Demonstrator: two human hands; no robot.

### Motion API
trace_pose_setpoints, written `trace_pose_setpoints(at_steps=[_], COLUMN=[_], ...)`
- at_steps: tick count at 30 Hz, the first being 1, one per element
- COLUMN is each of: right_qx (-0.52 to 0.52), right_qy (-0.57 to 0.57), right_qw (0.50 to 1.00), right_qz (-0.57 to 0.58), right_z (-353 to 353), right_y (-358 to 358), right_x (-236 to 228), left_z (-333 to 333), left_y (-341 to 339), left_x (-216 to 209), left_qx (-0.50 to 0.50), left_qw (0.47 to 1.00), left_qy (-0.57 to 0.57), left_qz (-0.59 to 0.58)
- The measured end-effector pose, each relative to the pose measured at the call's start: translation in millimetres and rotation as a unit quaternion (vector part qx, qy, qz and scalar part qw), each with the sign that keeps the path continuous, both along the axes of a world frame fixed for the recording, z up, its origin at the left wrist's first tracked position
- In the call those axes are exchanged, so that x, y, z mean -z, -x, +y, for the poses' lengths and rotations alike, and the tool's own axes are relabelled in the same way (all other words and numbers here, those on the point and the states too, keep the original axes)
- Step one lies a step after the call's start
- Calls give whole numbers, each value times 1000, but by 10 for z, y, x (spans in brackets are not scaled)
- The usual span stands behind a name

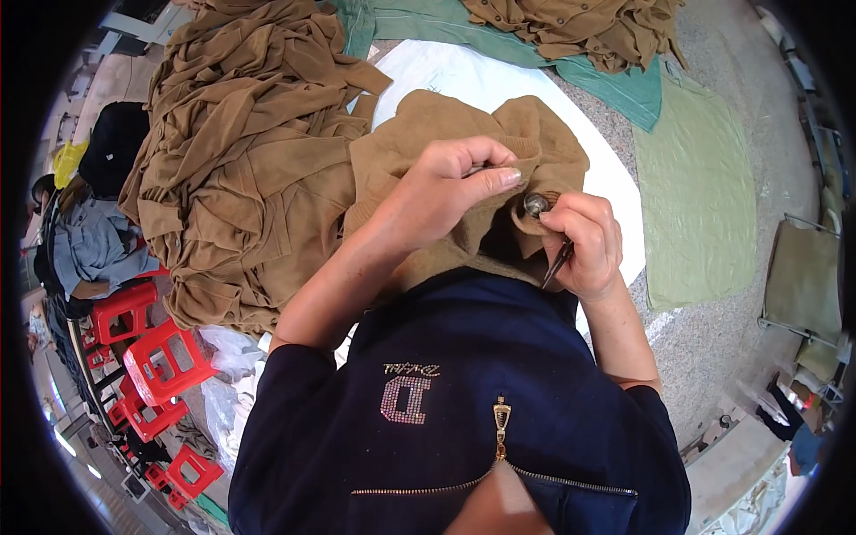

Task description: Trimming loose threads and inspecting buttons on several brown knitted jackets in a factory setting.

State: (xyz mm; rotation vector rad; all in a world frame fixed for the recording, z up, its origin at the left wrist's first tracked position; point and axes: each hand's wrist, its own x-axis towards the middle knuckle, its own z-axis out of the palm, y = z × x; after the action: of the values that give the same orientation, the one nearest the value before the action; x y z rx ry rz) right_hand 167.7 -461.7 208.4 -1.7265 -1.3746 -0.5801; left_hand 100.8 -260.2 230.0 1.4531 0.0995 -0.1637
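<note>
A brown cloth garment lies bunched over my lap and the white sheet in front of me. My left hand is closed on it, thumb and fingers pinching a ribbed edge. Just to the right, my right hand is closed around a dark, slim, pointed metal tool, whose tip points down toward me. At the right fingertips, a round, shiny, metal-looking piece sits against the garment's edge. Whether it belongs to the tool or the garment I cannot tell. A dark fold opens in the cloth between my hands.
Piled brown garments rise at my left; another brown heap lies at the far side on green sheeting. White sheeting is spread beneath the work. Red plastic stools stand at the lower left, and a pale green sheet covers floor at right.
</note>
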Motion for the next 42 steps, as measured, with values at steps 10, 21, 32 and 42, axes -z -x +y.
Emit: trace_pose_setpoints(at_steps=[10,21,32,42], right_qx=[-49,-37,-40,27], right_qy=[31,91,54,-27], right_qw=[995,939,941,957], right_qz=[85,329,330,289], right_z=[81,240,232,322], right_y=[-29,-45,-55,99], right_x=[79,-113,-26,40], left_z=[4,74,65,-64], left_y=[67,114,93,100], left_x=[-32,-124,4,146], left_qx=[12,24,27,-96], left_qw=[977,915,888,789], left_qy=[-165,-325,-408,-495], left_qz=[-137,-236,-208,-352])
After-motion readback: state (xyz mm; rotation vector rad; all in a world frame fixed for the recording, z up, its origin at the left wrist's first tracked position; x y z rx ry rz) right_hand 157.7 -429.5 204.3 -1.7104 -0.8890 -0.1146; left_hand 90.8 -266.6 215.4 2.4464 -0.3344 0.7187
